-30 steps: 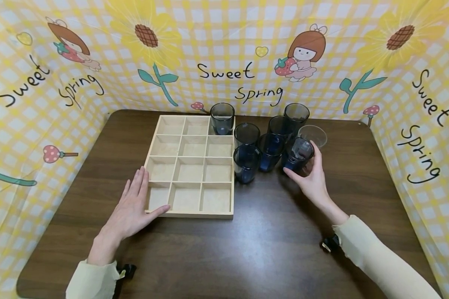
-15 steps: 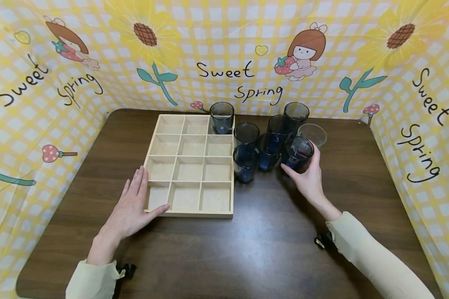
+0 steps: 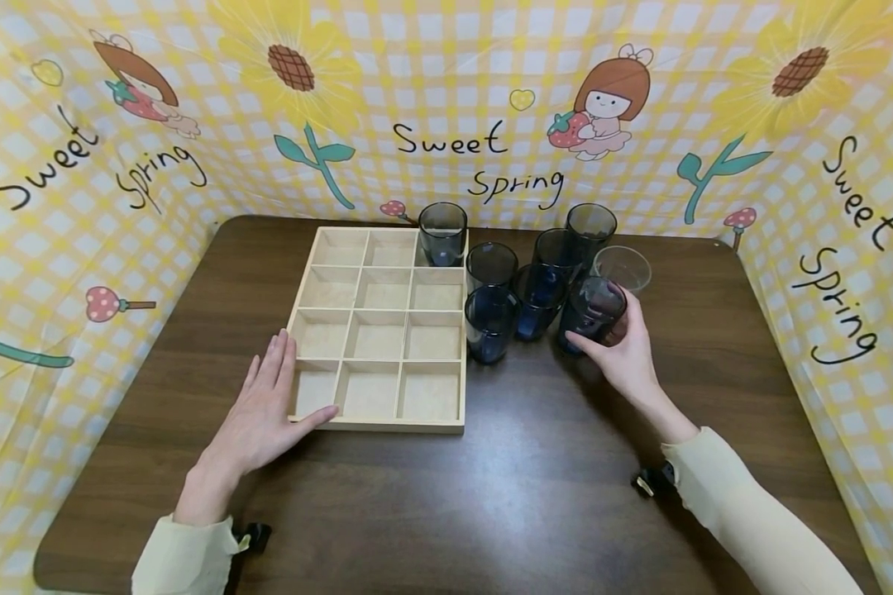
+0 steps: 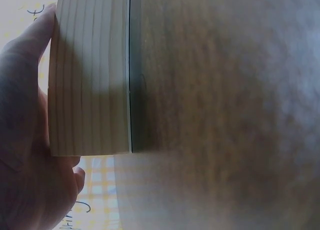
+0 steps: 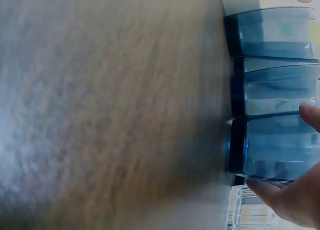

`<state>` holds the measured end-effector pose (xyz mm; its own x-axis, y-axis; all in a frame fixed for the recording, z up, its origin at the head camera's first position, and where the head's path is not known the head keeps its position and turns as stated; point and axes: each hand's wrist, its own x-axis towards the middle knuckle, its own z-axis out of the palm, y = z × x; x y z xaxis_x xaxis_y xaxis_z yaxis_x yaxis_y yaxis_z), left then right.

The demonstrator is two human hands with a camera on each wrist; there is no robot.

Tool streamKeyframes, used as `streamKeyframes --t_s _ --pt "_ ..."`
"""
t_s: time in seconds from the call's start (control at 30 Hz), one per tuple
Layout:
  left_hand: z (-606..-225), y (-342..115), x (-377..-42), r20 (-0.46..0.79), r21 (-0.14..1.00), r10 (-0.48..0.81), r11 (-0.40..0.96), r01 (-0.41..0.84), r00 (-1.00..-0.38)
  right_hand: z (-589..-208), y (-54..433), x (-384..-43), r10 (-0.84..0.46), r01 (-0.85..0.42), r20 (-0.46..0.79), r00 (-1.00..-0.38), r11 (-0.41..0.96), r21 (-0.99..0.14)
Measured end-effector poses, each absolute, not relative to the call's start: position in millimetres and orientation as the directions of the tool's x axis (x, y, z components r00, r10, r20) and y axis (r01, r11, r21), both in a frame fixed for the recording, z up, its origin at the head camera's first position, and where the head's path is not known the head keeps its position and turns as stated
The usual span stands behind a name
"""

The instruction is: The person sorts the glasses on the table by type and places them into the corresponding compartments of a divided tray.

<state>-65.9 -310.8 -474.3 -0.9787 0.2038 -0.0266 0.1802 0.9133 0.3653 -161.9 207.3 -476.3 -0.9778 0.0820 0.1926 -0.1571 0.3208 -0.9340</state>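
gripping one glass [image 3: 592,312], seven other glasses [image 3: 491,325], one tray [image 3: 378,427]

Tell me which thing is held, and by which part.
The right hand grips a dark blue glass by its side; the left hand rests at the near-left corner of the wooden tray.

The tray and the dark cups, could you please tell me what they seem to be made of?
Tray: apparently pale, matte wood; grain lines show along its side.
Dark cups: smooth, glossy, tinted glass or possibly plastic; they are see-through and catch highlights.
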Motion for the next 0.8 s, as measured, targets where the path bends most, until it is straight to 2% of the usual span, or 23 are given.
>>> streamKeyframes --t_s 0.27,0.57,0.8 --pt "-474.7 -311.8 -65.7 -0.021 0.355 0.202 0.917 0.182 -0.979 -461.6 214.8 -148.2 -0.029 -0.137 0.135 -0.990 0.293 -0.946" --pt "-474.3 -311.4 -65.9 -0.014 0.355 0.204 0.916 0.186 -0.979 -438.0 215.9 -133.5 -0.123 -0.175 0.153 -0.981 0.193 -0.966" --pt "-474.6 -311.4 -65.3 -0.005 0.359 0.204 0.914 0.188 -0.979 -417.0 210.6 -128.4 -0.164 -0.193 0.161 -0.973 0.203 -0.960"
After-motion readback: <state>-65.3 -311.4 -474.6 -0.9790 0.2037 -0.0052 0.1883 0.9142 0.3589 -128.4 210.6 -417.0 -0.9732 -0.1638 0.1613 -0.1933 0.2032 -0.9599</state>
